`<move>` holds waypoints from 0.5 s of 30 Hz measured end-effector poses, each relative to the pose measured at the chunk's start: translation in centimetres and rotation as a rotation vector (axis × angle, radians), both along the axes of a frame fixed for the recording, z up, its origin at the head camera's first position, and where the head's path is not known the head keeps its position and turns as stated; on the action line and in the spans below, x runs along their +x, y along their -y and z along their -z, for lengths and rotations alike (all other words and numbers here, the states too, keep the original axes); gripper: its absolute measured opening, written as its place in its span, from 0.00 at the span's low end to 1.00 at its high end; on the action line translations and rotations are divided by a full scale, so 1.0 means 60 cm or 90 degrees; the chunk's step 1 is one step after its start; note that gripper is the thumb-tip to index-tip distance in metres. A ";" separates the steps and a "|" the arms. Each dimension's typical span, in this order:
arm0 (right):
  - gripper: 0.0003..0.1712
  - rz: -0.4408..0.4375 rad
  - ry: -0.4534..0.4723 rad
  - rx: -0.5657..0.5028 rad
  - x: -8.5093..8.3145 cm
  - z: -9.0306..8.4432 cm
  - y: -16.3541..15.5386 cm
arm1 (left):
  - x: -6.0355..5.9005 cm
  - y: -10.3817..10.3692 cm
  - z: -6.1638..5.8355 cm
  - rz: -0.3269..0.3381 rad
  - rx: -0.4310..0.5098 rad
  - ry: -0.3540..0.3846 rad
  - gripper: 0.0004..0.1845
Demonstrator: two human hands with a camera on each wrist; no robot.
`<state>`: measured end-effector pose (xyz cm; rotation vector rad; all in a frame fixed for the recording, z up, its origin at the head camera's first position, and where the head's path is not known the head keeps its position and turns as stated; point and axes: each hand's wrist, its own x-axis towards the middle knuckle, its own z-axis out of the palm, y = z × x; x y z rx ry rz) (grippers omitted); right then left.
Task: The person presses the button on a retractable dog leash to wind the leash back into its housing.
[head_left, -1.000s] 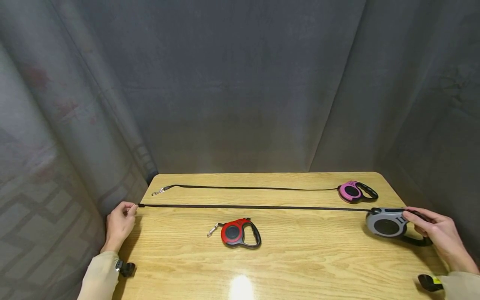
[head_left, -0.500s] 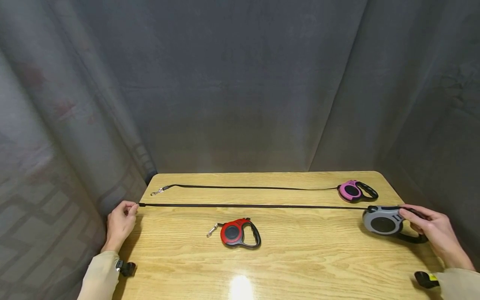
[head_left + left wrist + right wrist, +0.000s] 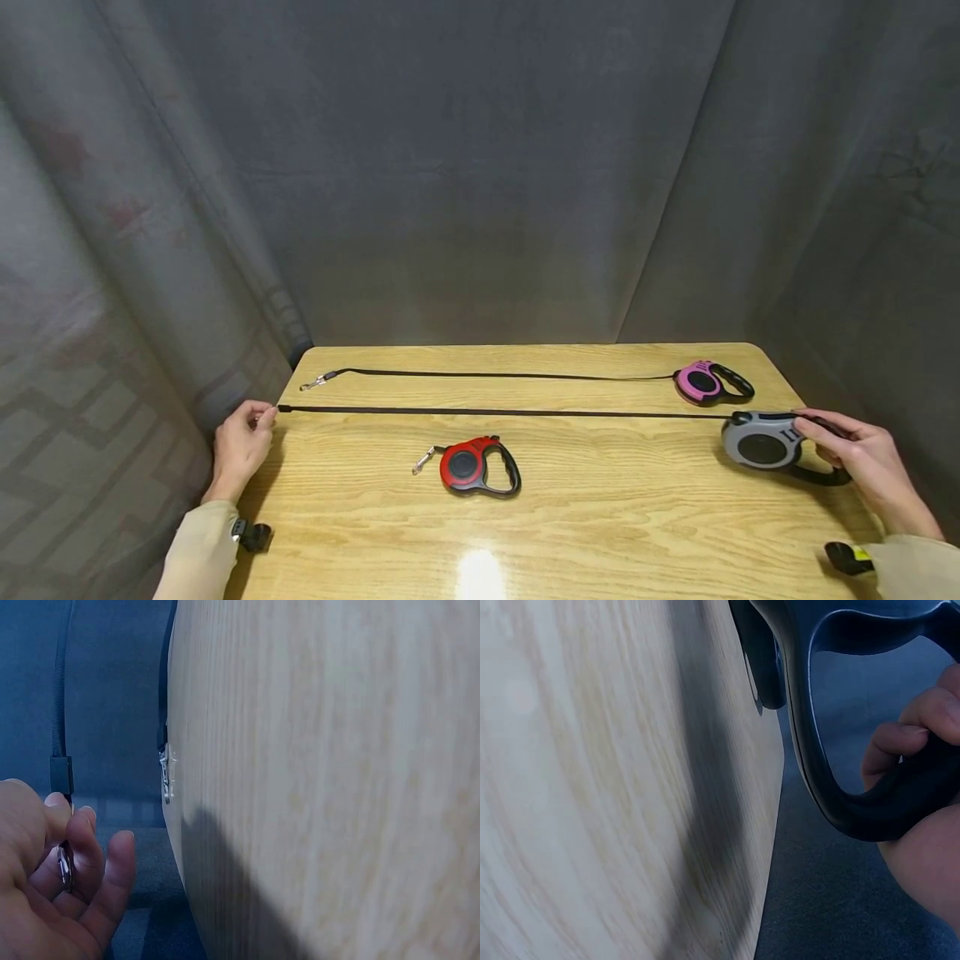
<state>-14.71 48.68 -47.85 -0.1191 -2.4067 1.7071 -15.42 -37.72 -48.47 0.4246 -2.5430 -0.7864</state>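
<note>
Two hands are holding a grey leash stretched taut across a light wooden table (image 3: 600, 517).

The right hand (image 3: 855, 458) is curling its fingers (image 3: 911, 739) around the black handle of the grey round retractable leash case (image 3: 761, 442) at the table's right edge. The left hand (image 3: 242, 440) is pinching the metal clip (image 3: 64, 864) ending its black strap (image 3: 502, 412) at the left edge, remaining fingers loosely bent.

Your right hand (image 3: 855, 454) has drawn the grey leash reel (image 3: 761, 442) a little leftward and away from you along the table (image 3: 600, 517), toward the pink reel (image 3: 701, 382).
</note>
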 end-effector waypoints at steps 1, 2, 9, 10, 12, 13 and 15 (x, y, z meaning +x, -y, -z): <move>0.19 0.001 0.002 0.001 0.000 0.001 0.000 | 0.000 0.000 0.000 -0.001 -0.001 0.001 0.09; 0.19 0.000 0.002 0.002 0.000 0.002 0.001 | 0.000 0.000 0.001 -0.001 -0.002 0.002 0.09; 0.18 -0.013 -0.007 -0.014 -0.003 0.001 0.007 | 0.002 0.000 0.003 0.004 0.000 0.001 0.09; 0.18 -0.016 -0.010 -0.017 -0.003 0.001 0.007 | 0.002 0.000 0.003 0.005 0.000 0.000 0.09; 0.17 -0.019 -0.015 -0.014 -0.005 -0.001 0.008 | 0.002 0.001 0.003 0.005 0.001 -0.001 0.09; 0.17 -0.020 -0.016 -0.013 -0.005 -0.002 0.009 | 0.002 0.001 0.003 0.005 0.003 -0.002 0.09; 0.16 -0.020 -0.019 -0.011 -0.006 -0.002 0.011 | 0.002 0.001 0.004 0.003 0.004 -0.002 0.08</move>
